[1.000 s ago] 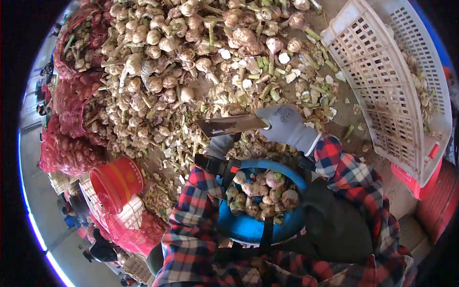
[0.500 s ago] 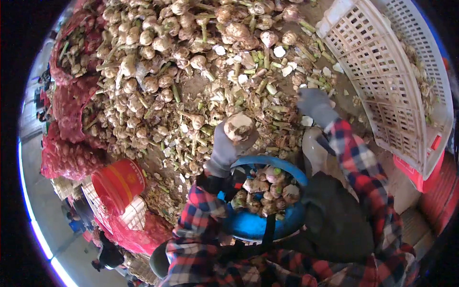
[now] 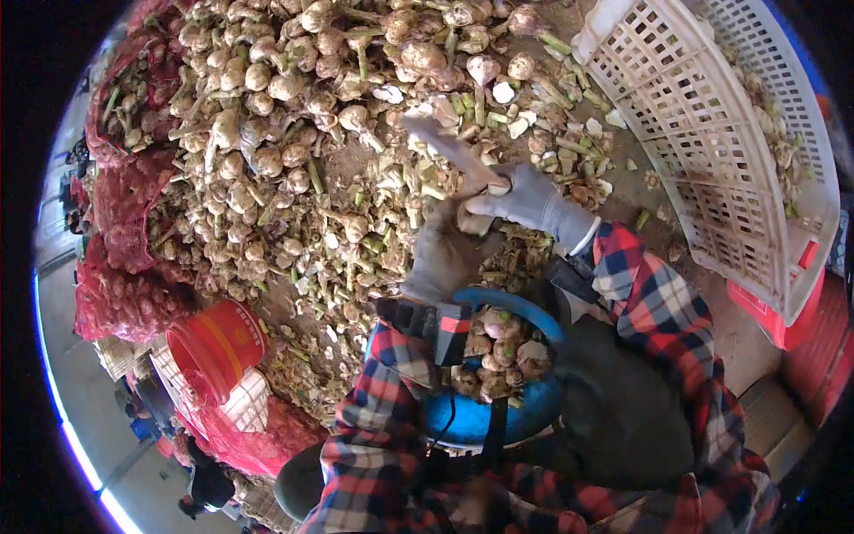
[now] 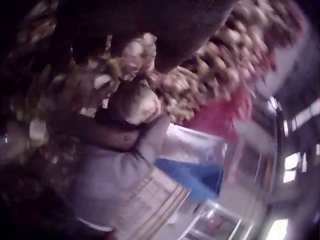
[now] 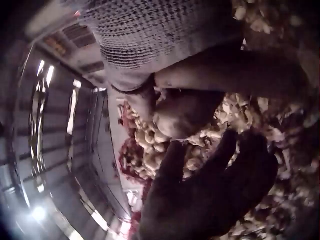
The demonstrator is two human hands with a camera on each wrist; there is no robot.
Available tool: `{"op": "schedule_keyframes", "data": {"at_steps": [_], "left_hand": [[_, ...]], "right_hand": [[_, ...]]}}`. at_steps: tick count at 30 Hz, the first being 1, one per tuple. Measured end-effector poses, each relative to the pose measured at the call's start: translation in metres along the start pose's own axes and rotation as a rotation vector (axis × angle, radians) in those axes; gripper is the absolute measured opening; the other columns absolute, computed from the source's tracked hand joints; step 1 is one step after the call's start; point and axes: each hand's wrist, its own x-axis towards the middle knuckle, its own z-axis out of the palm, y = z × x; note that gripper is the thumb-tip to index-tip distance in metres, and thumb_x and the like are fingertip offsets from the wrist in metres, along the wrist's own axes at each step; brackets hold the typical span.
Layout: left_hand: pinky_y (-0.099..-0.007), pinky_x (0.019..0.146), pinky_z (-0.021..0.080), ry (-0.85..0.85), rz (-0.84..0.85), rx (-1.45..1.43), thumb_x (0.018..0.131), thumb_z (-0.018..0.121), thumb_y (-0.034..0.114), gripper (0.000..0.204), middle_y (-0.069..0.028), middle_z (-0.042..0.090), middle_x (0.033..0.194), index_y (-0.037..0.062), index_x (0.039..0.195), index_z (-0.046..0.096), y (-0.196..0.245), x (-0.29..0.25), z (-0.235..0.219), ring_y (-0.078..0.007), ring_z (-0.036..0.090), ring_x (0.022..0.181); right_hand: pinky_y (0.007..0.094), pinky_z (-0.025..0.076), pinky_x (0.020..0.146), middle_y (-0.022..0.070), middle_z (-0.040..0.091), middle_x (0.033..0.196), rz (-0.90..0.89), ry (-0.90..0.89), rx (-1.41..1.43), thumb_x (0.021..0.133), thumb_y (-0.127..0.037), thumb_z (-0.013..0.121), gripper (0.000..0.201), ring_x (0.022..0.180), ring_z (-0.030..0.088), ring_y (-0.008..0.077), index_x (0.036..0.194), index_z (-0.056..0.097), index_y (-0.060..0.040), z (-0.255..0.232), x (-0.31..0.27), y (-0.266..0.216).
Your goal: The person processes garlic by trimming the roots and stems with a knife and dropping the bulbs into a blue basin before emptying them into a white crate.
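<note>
My gloved right hand (image 3: 529, 200) grips the handle of a broad-bladed knife (image 3: 449, 151), the blade pointing up and left in the head view. Just under that handle, between both hands, is a garlic bulb (image 3: 474, 220). My gloved left hand (image 3: 434, 258) holds the bulb from the near-left side. In the right wrist view, the left fingers (image 5: 210, 185) reach up against the bulb (image 5: 175, 117), and the right thumb lies at its upper side. The left wrist view is dark and blurred, with the bulb (image 4: 137, 104) beside the knife handle (image 4: 117, 137).
A blue bucket (image 3: 480, 423) of garlic bulbs stands close to my body. Beyond my hands spreads a pile of stemmed garlic (image 3: 267, 80) with cut stalks and skins. White crates (image 3: 712, 151) stand right; a red bucket (image 3: 222, 343) and red mesh bags (image 3: 133, 209) lie left.
The right hand swung out to the right, then came back in with the knife beside the left hand. The left hand turned over a trimmed bulb, and both hands are now together at a bulb.
</note>
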Motion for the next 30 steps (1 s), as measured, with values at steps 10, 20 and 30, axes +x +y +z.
{"op": "schedule_keyframes", "data": {"at_steps": [10,20,30], "left_hand": [[-0.0254,0.065,0.043,-0.247,-0.163,0.475,0.077,0.05,0.024,0.03,-0.007,0.057,0.08,-0.0004,0.093,0.055,0.049,-0.039,-0.013,-0.0139,0.053,0.076],[-0.035,0.065,0.045,0.786,-0.532,1.449,0.062,0.06,0.048,0.055,-0.0151,0.058,0.072,-0.0011,0.088,0.057,0.022,0.015,-0.153,-0.0253,0.058,0.071],[-0.0305,0.07,0.042,0.193,-0.053,-0.103,0.077,0.047,0.026,0.026,-0.0049,0.055,0.082,0.0045,0.089,0.053,0.006,-0.017,-0.11,-0.0179,0.052,0.08]], "right_hand": [[0.0337,0.039,0.083,0.0153,0.053,0.101,0.302,-0.027,-0.865,0.062,-0.029,0.054,0.045,0.094,0.051,0.0274,0.101,0.053,-0.0072,-0.032,0.013,0.044],[0.0325,0.039,0.083,0.0157,0.052,0.102,0.256,0.041,-0.712,0.058,-0.033,0.057,0.054,0.096,0.05,0.0264,0.106,0.05,-0.0071,-0.005,0.013,0.051],[0.0348,0.039,0.083,0.0141,0.052,0.103,0.204,0.007,-0.805,0.065,-0.035,0.051,0.048,0.095,0.05,0.0262,0.108,0.05,-0.0138,-0.002,0.007,0.028]]}}
